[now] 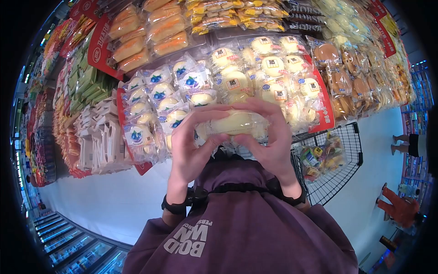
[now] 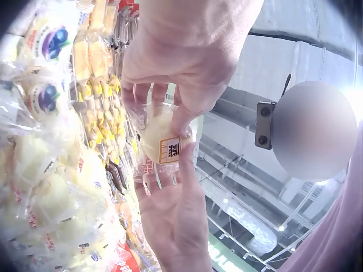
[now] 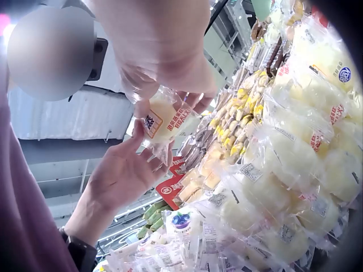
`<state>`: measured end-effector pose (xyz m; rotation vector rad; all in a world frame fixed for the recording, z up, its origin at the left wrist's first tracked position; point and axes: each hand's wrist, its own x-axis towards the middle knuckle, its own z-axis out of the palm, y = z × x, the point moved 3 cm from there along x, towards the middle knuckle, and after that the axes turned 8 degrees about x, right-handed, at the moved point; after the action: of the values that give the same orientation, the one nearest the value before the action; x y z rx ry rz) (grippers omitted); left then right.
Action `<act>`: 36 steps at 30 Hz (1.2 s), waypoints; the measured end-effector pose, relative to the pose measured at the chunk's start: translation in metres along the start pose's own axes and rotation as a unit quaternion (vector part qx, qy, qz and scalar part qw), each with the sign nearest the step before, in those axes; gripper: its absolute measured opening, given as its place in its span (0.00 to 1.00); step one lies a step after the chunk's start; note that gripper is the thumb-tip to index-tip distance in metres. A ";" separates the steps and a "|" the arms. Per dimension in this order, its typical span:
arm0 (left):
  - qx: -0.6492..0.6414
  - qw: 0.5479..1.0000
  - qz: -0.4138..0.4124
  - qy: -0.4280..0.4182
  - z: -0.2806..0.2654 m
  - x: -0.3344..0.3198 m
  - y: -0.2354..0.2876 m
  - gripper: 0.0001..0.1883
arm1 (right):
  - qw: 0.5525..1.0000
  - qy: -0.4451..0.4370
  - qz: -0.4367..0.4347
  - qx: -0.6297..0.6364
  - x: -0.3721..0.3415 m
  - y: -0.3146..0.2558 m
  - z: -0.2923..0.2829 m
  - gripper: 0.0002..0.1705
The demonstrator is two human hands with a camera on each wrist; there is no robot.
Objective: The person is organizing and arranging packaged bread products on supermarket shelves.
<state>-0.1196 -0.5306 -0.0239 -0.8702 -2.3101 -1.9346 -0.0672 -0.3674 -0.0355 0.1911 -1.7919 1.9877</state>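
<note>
- Held bun (image 2: 154,131): a square, orange-framed label (image 2: 169,150) bearing the character 蒸; the red print on its wrapper (image 3: 178,116) is too unclear to read surely.
- Round pale buns (image 1: 273,66) on the display: similar square labels, their characters small and blurred in the head view.
- Dark packs (image 1: 306,18) at the back: "HORSE" in pale capitals, repeated.
- Purple shirt (image 1: 255,233): large pale letters, upside down, with B, O and D clear; smaller "PERS" beside them, the rest lost in folds.
- Red sign (image 1: 323,102): white characters, too small to read.
</note>
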 end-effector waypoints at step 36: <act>-0.214 0.954 -0.172 0.119 -0.002 -0.016 -0.002 0.09 | 0.999 -0.021 -0.014 0.023 0.006 -0.007 0.020 0.30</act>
<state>-0.1073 -0.5388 -0.0311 -0.2149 -2.0393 -2.5748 -0.0736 -0.3846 -0.0234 0.2738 -1.7613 2.0205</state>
